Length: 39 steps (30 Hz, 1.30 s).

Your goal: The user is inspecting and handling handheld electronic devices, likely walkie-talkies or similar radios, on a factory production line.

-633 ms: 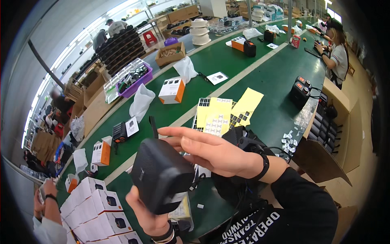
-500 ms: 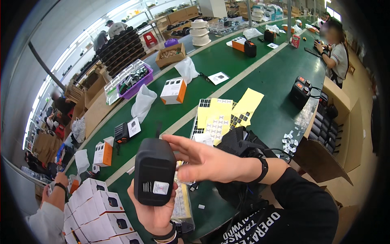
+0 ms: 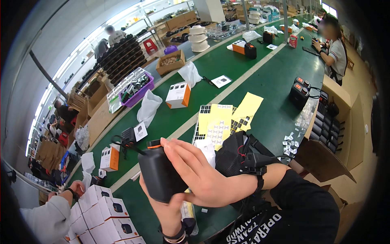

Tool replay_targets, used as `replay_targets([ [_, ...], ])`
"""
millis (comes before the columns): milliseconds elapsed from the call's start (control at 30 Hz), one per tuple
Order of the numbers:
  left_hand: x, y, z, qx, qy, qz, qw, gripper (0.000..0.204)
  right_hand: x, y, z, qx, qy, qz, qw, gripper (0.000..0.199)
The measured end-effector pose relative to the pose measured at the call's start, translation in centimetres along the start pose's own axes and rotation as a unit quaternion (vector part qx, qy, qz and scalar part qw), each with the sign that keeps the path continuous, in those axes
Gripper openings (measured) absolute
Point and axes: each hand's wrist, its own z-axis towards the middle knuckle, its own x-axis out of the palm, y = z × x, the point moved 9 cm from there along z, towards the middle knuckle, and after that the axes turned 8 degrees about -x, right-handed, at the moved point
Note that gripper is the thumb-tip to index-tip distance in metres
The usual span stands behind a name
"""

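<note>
Both my hands hold a black, rounded boxy device (image 3: pixel 160 175) above the green table. An orange-ringed knob (image 3: pixel 153 143) shows at its top, and a black cable runs off to its upper left. My left hand (image 3: pixel 164 209) is wrapped round it from below and behind, so most of those fingers are hidden. My right hand (image 3: pixel 207 175) presses against its right side, fingertips near the top and thumb low down. Just beyond my right wrist lie yellow sticker sheets (image 3: pixel 219 126) and a black mesh item (image 3: pixel 231 156).
White boxes (image 3: pixel 115 209) are stacked at lower left, beside a co-worker's hand (image 3: pixel 77 188). Along the green belt stand orange-and-white boxes (image 3: pixel 178 95), plastic bags and a purple basket (image 3: pixel 140 89). Two black devices (image 3: pixel 300 92) and an open carton (image 3: pixel 349 138) are at right.
The device has been turned in my hands: the side with the white label and slots has gone out of sight, and the orange-ringed knob has come into view. My right hand now covers more of it.
</note>
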Motion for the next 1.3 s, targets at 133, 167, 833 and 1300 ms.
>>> replay_targets([
  [133,-1.2,1.2,0.4,-0.059,0.047,-0.251,0.965,0.069,-1.9,-0.8,-0.3,0.054,-0.029,0.132,0.989,0.091],
  [167,-1.7,1.3,0.5,-0.054,0.046,-0.297,0.952,0.068,-2.2,-1.1,-0.2,0.053,-0.031,0.130,0.990,0.091],
  [833,0.4,-12.0,-10.2,0.150,0.440,0.163,0.870,0.037,-4.6,-36.0,-7.2,0.444,0.074,-0.302,0.841,0.063],
  [1300,-5.0,-11.0,-7.5,0.111,0.290,0.235,0.921,0.034,23.2,-34.4,1.3,0.307,0.170,-0.082,0.933,0.050],
])
